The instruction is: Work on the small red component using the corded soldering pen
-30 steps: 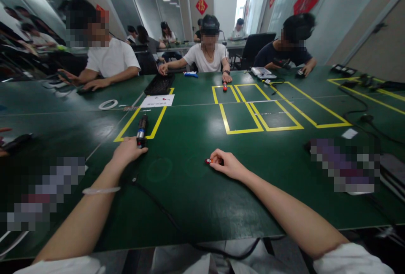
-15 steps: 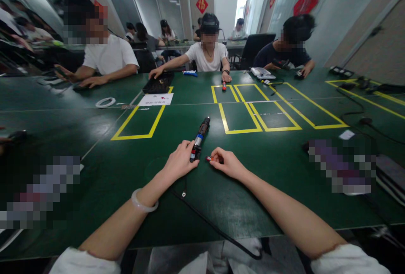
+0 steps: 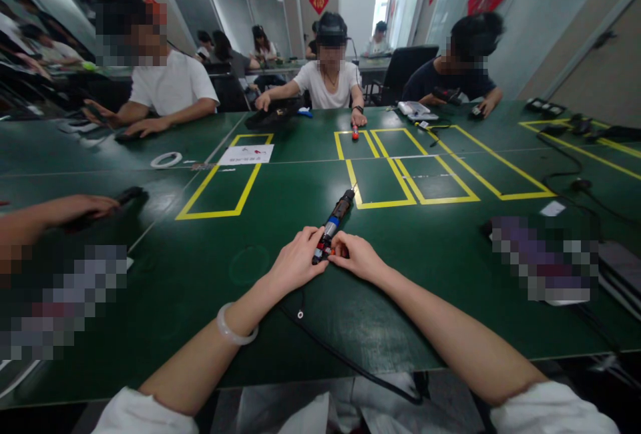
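My left hand (image 3: pixel 296 262) is closed round the rear part of a black electric screwdriver (image 3: pixel 333 222) with a blue and silver band. The tool lies slanted over the green table, its thin bit pointing away to the right. My right hand (image 3: pixel 359 257) pinches a small red-orange piece (image 3: pixel 332 253) against the tool's rear end. Fingers cover most of that piece, so its kind cannot be made out. A black cord (image 3: pixel 345 363) runs from near my left hand to the table's front edge, and a small ring terminal (image 3: pixel 300 314) lies beside it.
Yellow tape rectangles (image 3: pixel 385 205) mark the green table (image 3: pixel 200 314). Across it, a person holds a black tray (image 3: pixel 275 115) and touches a red object (image 3: pixel 355 132). A paper sheet (image 3: pixel 246 154) and white cable coil (image 3: pixel 166 160) lie left. Another person's hand (image 3: pixel 95 207) reaches in there.
The electric screwdriver has shifted right and tilted further right. My right hand's small piece has come up against it. Across the table, the black tray is lifted; a hand has entered at left.
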A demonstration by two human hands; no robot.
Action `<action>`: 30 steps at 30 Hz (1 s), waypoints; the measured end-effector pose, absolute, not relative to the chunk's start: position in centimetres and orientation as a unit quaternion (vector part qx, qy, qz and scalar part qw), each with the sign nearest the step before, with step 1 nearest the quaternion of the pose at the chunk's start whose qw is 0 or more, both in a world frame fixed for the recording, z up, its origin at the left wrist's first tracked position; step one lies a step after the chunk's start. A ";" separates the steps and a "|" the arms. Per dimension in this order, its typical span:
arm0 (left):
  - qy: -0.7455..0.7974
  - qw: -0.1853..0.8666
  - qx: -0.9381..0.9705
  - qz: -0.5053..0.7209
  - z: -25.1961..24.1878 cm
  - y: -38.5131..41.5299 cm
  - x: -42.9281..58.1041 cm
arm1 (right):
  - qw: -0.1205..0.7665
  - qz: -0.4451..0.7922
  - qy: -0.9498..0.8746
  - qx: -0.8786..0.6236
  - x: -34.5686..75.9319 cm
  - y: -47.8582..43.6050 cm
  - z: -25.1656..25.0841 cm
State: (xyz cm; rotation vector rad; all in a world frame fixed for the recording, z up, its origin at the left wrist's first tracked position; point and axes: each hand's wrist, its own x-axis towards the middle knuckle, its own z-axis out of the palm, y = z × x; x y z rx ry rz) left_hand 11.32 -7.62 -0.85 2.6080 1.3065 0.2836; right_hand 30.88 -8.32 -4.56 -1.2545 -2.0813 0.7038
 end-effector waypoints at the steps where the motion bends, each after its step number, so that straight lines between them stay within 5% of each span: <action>1: 0.444 0.105 0.885 0.097 -0.9 -7.6 11.3 | 0.303 0.267 -0.783 -0.472 30.9 -8.4 -4.5; 30: 0.501 0.041 0.859 0.100 -1.3 -5.4 9.7 | 0.311 0.234 -0.817 -0.426 31.8 -9.3 -3.9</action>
